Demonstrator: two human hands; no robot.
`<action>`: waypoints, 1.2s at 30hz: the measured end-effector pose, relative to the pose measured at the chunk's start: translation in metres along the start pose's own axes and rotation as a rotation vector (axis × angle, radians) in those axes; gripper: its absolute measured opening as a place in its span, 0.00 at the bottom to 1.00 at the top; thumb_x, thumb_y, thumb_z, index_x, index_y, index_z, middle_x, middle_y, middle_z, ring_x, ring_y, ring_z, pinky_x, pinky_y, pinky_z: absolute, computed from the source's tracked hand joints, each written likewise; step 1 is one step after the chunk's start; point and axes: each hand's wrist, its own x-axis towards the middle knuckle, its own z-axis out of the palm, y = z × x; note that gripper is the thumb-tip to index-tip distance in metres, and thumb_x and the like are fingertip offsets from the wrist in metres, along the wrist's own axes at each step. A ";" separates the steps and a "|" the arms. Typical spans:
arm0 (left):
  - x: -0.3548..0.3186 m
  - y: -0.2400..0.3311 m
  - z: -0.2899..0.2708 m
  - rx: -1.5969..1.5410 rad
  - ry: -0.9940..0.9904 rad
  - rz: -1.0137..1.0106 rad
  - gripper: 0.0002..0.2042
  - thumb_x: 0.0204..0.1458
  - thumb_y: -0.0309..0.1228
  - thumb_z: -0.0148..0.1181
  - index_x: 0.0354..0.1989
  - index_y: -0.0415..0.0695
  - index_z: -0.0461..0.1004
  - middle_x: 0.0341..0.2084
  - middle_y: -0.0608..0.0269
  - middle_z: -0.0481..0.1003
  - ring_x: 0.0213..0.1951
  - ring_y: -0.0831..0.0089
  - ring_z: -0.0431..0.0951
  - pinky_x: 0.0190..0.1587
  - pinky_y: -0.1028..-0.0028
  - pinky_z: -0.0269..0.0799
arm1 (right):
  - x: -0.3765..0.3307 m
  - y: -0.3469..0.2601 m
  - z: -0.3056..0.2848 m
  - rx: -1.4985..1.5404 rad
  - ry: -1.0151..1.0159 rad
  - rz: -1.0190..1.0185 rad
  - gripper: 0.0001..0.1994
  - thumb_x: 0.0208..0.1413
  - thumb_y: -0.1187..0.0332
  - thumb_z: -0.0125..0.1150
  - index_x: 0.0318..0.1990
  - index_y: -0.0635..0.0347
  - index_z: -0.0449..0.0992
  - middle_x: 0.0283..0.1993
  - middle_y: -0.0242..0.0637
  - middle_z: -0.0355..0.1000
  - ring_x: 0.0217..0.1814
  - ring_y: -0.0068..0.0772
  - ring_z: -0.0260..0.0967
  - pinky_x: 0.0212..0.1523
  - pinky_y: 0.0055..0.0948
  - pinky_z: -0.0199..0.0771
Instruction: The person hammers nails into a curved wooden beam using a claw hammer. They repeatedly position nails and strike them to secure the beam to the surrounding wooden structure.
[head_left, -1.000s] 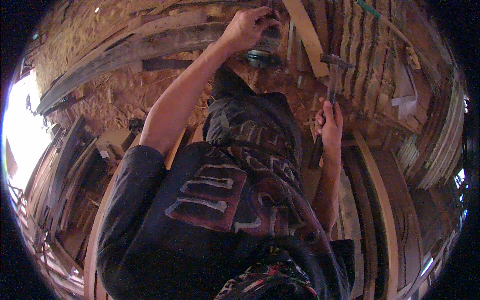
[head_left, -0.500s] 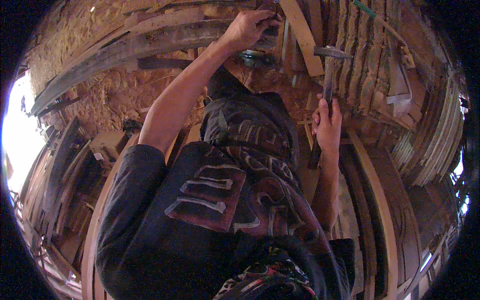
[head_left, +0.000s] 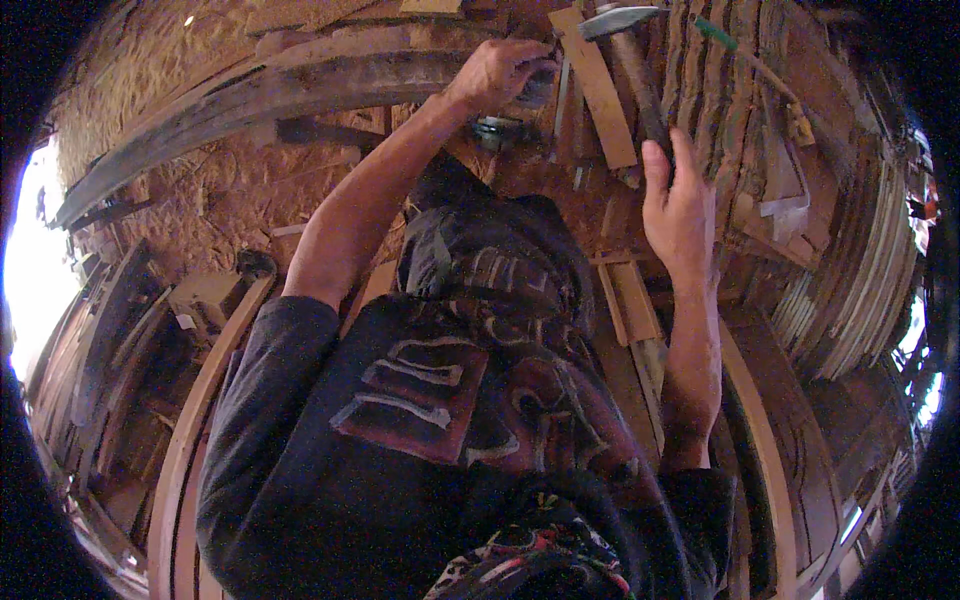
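My right hand (head_left: 682, 215) is closed round the handle of a hammer (head_left: 638, 88). The steel hammer head points away from me, near the far end of a light wooden strip (head_left: 597, 95). To the left of it, my left hand (head_left: 490, 78) is closed in a pinch at the right end of a long curved beam (head_left: 300, 95). Whatever the fingertips hold is too small and dark to make out. Just below that hand lies a dark, shiny object (head_left: 503, 131) whose kind I cannot tell.
Wood shavings (head_left: 235, 205) cover the ground at the left. Rough-edged boards (head_left: 735, 100) stand at the far right, with a green-ended stick (head_left: 716, 33) over them. Stacked thin slats (head_left: 860, 260) line the right side. More planks (head_left: 105, 340) lean at the left, and a small wooden frame (head_left: 630, 300) lies beside my right forearm.
My right hand has moved the hammer forward and up, with its head swinging away from me and a little to the left. My left hand has shifted slightly and keeps its pinch.
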 end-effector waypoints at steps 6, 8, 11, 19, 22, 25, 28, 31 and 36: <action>0.003 0.009 -0.006 -0.081 0.085 -0.225 0.10 0.57 0.33 0.60 0.42 0.43 0.79 0.36 0.48 0.80 0.40 0.46 0.79 0.41 0.59 0.76 | 0.000 -0.001 -0.010 0.338 0.093 0.013 0.17 0.67 0.61 0.51 0.52 0.68 0.73 0.43 0.55 0.77 0.45 0.55 0.75 0.46 0.42 0.73; 0.003 0.003 -0.007 -0.074 0.119 -0.208 0.10 0.58 0.34 0.59 0.42 0.43 0.79 0.36 0.48 0.79 0.40 0.45 0.78 0.40 0.59 0.76 | -0.001 -0.001 -0.010 0.356 0.096 0.014 0.16 0.67 0.63 0.51 0.52 0.68 0.73 0.43 0.53 0.77 0.43 0.51 0.76 0.45 0.41 0.72; 0.005 0.014 -0.011 -0.101 0.034 -0.233 0.10 0.58 0.36 0.59 0.41 0.44 0.80 0.35 0.48 0.80 0.40 0.46 0.79 0.41 0.59 0.76 | -0.002 0.001 -0.008 0.395 0.080 0.037 0.16 0.67 0.63 0.51 0.51 0.68 0.73 0.42 0.52 0.77 0.42 0.49 0.75 0.44 0.40 0.72; 0.009 0.025 -0.016 0.000 0.037 -0.204 0.11 0.58 0.37 0.59 0.41 0.44 0.81 0.36 0.50 0.80 0.39 0.48 0.80 0.42 0.59 0.77 | 0.000 0.004 -0.009 0.349 0.065 0.033 0.18 0.67 0.60 0.50 0.51 0.69 0.73 0.40 0.53 0.77 0.41 0.51 0.76 0.42 0.41 0.72; 0.008 0.019 -0.014 -0.001 0.019 -0.147 0.12 0.58 0.36 0.59 0.43 0.42 0.80 0.37 0.49 0.80 0.40 0.48 0.80 0.42 0.59 0.77 | -0.001 0.002 -0.011 0.372 0.024 0.088 0.19 0.67 0.59 0.51 0.50 0.70 0.73 0.39 0.54 0.77 0.39 0.52 0.76 0.41 0.43 0.72; 0.006 0.013 -0.008 -0.050 -0.001 -0.140 0.12 0.56 0.34 0.59 0.43 0.41 0.80 0.38 0.49 0.81 0.41 0.50 0.81 0.43 0.59 0.77 | 0.000 0.004 -0.012 0.333 0.032 0.068 0.20 0.67 0.58 0.52 0.50 0.70 0.73 0.38 0.56 0.76 0.38 0.54 0.76 0.40 0.45 0.72; 0.007 0.014 -0.006 -0.018 0.015 -0.084 0.12 0.56 0.32 0.59 0.44 0.41 0.79 0.39 0.50 0.81 0.42 0.51 0.81 0.45 0.59 0.77 | 0.005 0.002 -0.011 0.316 0.125 -0.014 0.21 0.67 0.56 0.52 0.51 0.71 0.73 0.39 0.58 0.76 0.40 0.58 0.76 0.41 0.47 0.73; 0.007 0.016 -0.005 -0.055 -0.019 -0.071 0.12 0.56 0.32 0.59 0.45 0.41 0.79 0.39 0.51 0.81 0.42 0.52 0.81 0.45 0.60 0.78 | 0.016 0.000 -0.008 0.194 0.110 -0.080 0.22 0.67 0.55 0.52 0.51 0.71 0.73 0.40 0.59 0.76 0.43 0.62 0.75 0.43 0.48 0.73; 0.007 0.018 -0.003 -0.037 -0.050 -0.050 0.12 0.57 0.34 0.59 0.45 0.41 0.79 0.38 0.52 0.81 0.42 0.53 0.81 0.45 0.60 0.78 | 0.027 -0.003 -0.035 0.133 0.057 -0.084 0.22 0.66 0.54 0.53 0.52 0.68 0.73 0.42 0.58 0.77 0.44 0.60 0.76 0.44 0.46 0.74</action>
